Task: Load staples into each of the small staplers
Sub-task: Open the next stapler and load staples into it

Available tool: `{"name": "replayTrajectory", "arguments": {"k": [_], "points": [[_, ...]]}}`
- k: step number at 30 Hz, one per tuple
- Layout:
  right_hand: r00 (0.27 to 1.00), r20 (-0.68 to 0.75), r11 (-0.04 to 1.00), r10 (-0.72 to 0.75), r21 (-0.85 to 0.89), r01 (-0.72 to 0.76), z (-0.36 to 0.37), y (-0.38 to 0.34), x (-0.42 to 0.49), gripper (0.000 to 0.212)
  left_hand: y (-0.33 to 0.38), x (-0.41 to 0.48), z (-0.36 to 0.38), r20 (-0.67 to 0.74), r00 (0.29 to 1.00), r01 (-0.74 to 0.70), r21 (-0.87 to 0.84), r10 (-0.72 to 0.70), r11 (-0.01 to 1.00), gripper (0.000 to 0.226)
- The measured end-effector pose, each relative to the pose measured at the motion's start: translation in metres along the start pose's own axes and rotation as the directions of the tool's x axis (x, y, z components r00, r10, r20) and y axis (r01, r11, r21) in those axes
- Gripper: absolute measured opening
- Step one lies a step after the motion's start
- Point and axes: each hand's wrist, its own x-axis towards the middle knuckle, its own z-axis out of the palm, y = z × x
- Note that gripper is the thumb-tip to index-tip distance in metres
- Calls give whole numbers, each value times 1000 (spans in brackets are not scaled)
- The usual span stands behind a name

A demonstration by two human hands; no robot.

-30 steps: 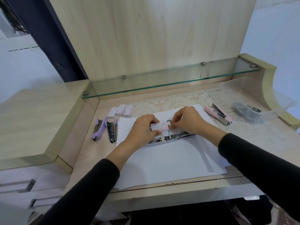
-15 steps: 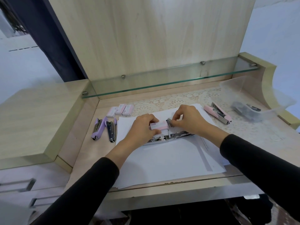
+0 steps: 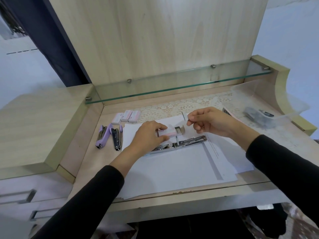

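Our right hand [image 3: 212, 121] hangs over the far edge of the paper [image 3: 172, 168], its thumb and forefinger pinching a strip [image 3: 184, 116] of staples by one end while the other fingers curl loosely below. The strip is thin grey metal, very light and stiff along its length. We judge it brittle where the staples are glued together, so it is best held by the flat sides, without bending and with little squeeze, because a twist would snap it.

Our left hand [image 3: 148, 135] grips the box [image 3: 166, 132], a small pink-and-white card sleeve. The fingers are curled over its top and the open end faces right. Card crushes easily, so a light hold will do.

Just nearer to us the stapler [image 3: 183, 144] lies opened flat on the paper at the middle of the surface [image 3: 89, 161]. It is bright chrome, hard and slick, and its left part is hidden under our wrist. The channel is narrow, so the strip must go in straight.

Two purple staplers [image 3: 107, 138] lie near the left edge, smooth plastic over metal. Three spare boxes [image 3: 126, 116] sit beyond them by the lace mat [image 3: 198, 103]. A pink stapler [image 3: 226, 111] shows behind our right hand, and a clear, crinkled bag [image 3: 269, 107] sits toward the far right corner under the glass shelf [image 3: 172, 87].
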Motion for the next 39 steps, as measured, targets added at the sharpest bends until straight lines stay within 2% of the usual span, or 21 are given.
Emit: {"name": "replayTrajectory", "arguments": {"k": [3, 9, 13, 17, 19, 22, 28, 32, 36, 39], "points": [[999, -43, 999, -13, -42, 11, -4, 1, -2, 15, 1, -1, -1, 11, 1000, 2, -15, -2, 1000, 41], [977, -209, 921, -47, -388, -38, 2, 8, -2, 17, -2, -5, -1, 12, 1000, 11, -18, -11, 1000, 43], [981, -157, 770, -116, -637, -11, 12, 4, -5, 9, 0, -10, -5, -39, 999, -9, -37, 8, 999, 35], [992, -92, 621, -82, -783, -21, 19, 5, -4, 6, 9, -22, -14, -108, 991, -86, -93, 75, 992, 19], [994, -85, 568, -70, -823, -30, 21, 7, -2, 6, 13, -32, -14, -47, 992, -122, -104, 118, 987, 22], [994, -82, 538, -69, -842, -32, 24, 6, -1, 6, 11, -42, -2, 43, 988, -150, -2, 150, 989, 35], [996, -53, 438, -67, -899, -18, 31, 5, 1, 8, 4, -51, 11, -79, 982, -171, -22, 169, 985, 23], [995, -57, 430, -82, -903, -16, 28, 7, 1, 22, 3, -52, 13, -103, 977, -190, -24, 187, 981, 25], [994, -11, 419, -107, -907, 36, 29, 8, 0, 6, 2, -51, 14, -108, 975, -197, -25, 193, 980, 23], [993, 6, 432, -117, -900, 56, 28, 9, 0, 11, 3, -51, 15, -119, 973, -204, -28, 199, 979, 23]]}}
